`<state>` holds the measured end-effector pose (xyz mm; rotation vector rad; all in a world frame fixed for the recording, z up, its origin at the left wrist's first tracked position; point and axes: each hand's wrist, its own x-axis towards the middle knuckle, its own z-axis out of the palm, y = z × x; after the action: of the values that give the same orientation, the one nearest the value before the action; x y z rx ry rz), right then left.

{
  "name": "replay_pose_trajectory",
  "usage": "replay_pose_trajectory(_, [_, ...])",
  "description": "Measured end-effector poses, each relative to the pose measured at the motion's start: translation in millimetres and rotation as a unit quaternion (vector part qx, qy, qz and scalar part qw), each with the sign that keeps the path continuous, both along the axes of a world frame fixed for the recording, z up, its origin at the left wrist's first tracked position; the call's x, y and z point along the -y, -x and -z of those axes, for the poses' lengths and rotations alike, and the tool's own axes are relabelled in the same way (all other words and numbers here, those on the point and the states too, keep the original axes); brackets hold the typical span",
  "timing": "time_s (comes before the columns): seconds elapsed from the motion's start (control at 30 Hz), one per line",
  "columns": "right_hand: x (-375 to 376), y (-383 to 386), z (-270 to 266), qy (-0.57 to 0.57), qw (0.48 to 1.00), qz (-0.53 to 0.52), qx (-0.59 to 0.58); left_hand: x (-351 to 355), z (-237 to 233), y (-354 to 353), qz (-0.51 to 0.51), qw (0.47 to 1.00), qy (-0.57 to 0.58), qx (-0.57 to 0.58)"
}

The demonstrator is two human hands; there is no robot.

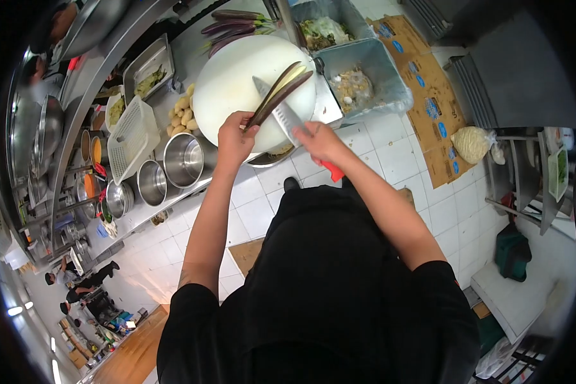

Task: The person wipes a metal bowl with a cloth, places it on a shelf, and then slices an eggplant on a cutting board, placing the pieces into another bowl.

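Note:
Over the round white cutting board [227, 80], my left hand [238, 137] grips the lower end of a long dark purple eggplant [280, 96]. The eggplant is split lengthwise, and its pale flesh shows between the parts, which spread apart toward the far end. My right hand [321, 142] is closed on the red handle of a knife [287, 117]. The blade points up and to the left and passes beneath the eggplant; whether the two touch I cannot tell. Several whole eggplants [233, 29] lie beyond the board.
Left of the board are potatoes [182, 114], a white basket [134, 137], a metal tray [148, 67] and steel pots [184, 160]. Bins with scraps [371, 80] stand at the right. Flattened cardboard [429, 102] covers part of the floor. Other people [80, 288] are far off at lower left.

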<state>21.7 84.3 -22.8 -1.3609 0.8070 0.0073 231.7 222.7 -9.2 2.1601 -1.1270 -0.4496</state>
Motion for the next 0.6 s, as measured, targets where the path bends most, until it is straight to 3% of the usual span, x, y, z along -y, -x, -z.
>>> replay_pose_trajectory(0.07, [-4,0,-1,-0.008,1.0,-0.014,-0.001,-1,2,-1,-0.014,1.0,-0.004,-0.017])
replay_pose_trajectory(0.13, [-1,0,-3,0.006,0.999,-0.028,-0.019,-7,9,-1,-0.004,0.996,0.091,-0.015])
replay_pose_trajectory(0.23, [7,-6,3,0.003,1.0,-0.023,-0.006,-27,5,-6,-0.025,0.998,0.013,0.058])
replay_pose_trajectory(0.33, [2,-6,1,0.004,1.0,-0.024,-0.011,-38,13,-7,-0.05,0.998,-0.022,0.04])
replay_pose_trajectory(0.6, [-17,0,7,0.016,0.997,-0.068,-0.025,-38,28,-1,-0.092,0.995,0.037,0.03])
